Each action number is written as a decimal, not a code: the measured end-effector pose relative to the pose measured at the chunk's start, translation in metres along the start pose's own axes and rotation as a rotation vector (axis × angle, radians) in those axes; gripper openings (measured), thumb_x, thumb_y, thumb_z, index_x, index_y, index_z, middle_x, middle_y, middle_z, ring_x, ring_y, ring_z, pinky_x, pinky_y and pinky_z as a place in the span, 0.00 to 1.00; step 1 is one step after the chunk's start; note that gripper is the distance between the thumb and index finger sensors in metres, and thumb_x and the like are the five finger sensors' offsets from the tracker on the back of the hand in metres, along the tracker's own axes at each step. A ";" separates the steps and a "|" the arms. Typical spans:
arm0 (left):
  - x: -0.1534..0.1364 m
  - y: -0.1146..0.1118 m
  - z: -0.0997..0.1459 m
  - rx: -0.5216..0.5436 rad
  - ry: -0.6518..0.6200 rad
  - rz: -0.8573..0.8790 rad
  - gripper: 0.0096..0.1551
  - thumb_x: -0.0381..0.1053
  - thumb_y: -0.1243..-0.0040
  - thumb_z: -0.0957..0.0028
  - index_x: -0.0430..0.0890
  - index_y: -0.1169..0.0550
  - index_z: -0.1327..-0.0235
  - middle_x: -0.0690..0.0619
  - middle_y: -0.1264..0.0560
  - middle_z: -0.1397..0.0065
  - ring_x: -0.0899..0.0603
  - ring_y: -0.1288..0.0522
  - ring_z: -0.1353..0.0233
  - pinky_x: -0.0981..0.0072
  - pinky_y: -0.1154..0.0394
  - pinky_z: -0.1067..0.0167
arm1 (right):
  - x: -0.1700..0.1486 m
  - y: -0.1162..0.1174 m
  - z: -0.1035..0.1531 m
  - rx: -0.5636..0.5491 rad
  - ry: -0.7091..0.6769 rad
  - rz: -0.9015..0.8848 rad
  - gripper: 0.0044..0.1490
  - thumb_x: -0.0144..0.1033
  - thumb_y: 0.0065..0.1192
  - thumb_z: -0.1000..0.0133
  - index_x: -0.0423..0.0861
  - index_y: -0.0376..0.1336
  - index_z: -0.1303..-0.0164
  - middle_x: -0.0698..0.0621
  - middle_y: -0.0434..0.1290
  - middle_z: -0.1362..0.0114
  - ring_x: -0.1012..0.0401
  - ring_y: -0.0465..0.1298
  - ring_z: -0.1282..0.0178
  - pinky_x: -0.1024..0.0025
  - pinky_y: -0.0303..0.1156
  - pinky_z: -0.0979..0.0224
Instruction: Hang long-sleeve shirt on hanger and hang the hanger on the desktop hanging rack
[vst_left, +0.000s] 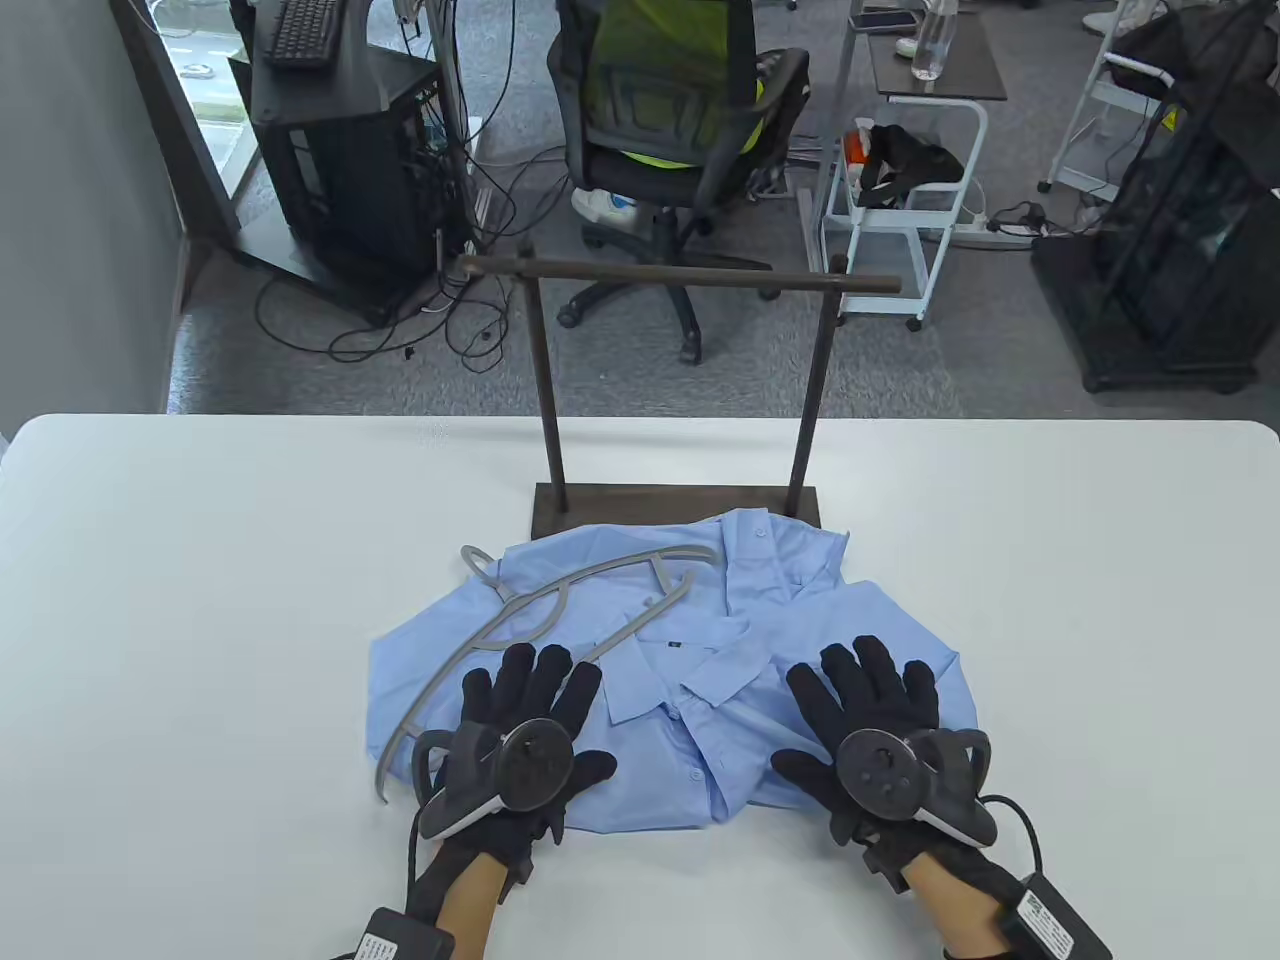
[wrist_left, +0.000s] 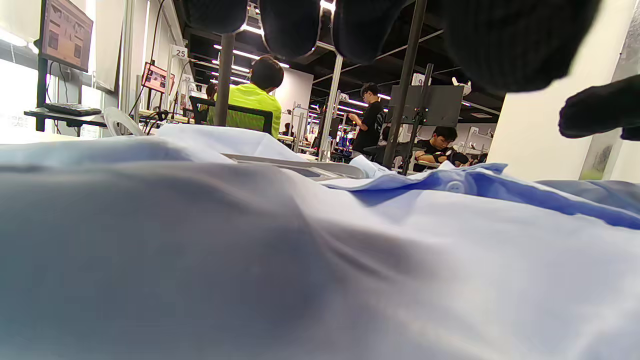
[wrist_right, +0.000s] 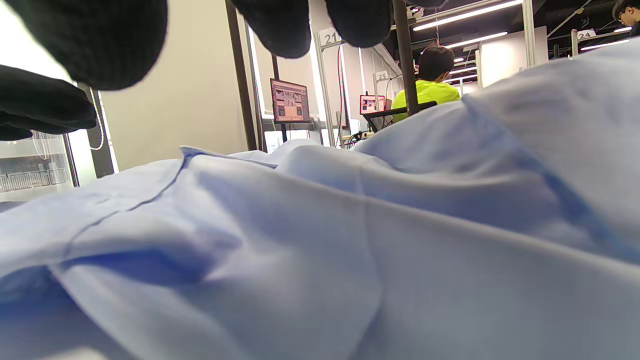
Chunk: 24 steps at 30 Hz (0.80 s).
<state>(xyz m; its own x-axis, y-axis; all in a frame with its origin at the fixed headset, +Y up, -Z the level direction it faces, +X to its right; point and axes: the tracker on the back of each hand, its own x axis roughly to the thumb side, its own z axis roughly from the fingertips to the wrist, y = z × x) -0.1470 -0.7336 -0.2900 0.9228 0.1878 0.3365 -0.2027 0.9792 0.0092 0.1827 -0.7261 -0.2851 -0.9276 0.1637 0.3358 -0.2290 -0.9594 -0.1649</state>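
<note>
A light blue long-sleeve shirt (vst_left: 720, 640) lies crumpled on the white table (vst_left: 200, 620), collar near the middle. On its left part lies a grey plastic hanger (vst_left: 520, 610), hook toward the rack. The dark desktop hanging rack (vst_left: 680, 275) stands just behind the shirt, its bar bare. My left hand (vst_left: 525, 700) rests flat, fingers straight, on the shirt's left side beside the hanger's lower arm. My right hand (vst_left: 870, 690) lies flat with spread fingers on the shirt's right side. In both wrist views the blue shirt (wrist_left: 350, 250) (wrist_right: 320, 240) fills the frame, with black fingertips (wrist_left: 290, 25) (wrist_right: 100, 40) at the top.
The rack's base (vst_left: 560, 505) touches the shirt's far edge. Beyond the table stand a black office chair (vst_left: 670, 110), a computer stand (vst_left: 330, 150) and a white trolley (vst_left: 900, 190). People sit at desks far back in the wrist views.
</note>
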 end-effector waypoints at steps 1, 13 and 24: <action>0.000 0.000 0.000 -0.001 -0.001 -0.001 0.54 0.72 0.40 0.61 0.53 0.37 0.19 0.45 0.44 0.14 0.29 0.46 0.14 0.25 0.50 0.29 | 0.000 0.000 0.000 0.001 -0.001 0.001 0.52 0.69 0.65 0.56 0.55 0.60 0.23 0.41 0.56 0.18 0.38 0.52 0.16 0.24 0.45 0.24; 0.003 -0.001 -0.001 -0.005 -0.012 -0.006 0.54 0.71 0.40 0.61 0.53 0.37 0.19 0.44 0.44 0.14 0.29 0.46 0.14 0.25 0.50 0.29 | 0.003 0.002 -0.001 0.008 -0.017 0.003 0.52 0.69 0.65 0.56 0.55 0.60 0.23 0.41 0.56 0.18 0.39 0.51 0.16 0.24 0.45 0.24; 0.006 0.000 -0.002 -0.009 -0.021 -0.019 0.54 0.72 0.40 0.61 0.53 0.37 0.19 0.44 0.43 0.14 0.29 0.46 0.14 0.25 0.49 0.29 | 0.007 0.005 -0.002 0.016 -0.024 0.016 0.52 0.68 0.65 0.56 0.55 0.60 0.23 0.41 0.56 0.18 0.39 0.52 0.16 0.24 0.45 0.24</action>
<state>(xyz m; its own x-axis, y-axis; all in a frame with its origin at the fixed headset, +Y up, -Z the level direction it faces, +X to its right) -0.1412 -0.7328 -0.2898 0.9192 0.1675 0.3563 -0.1819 0.9833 0.0070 0.1750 -0.7294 -0.2854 -0.9237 0.1433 0.3554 -0.2096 -0.9653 -0.1556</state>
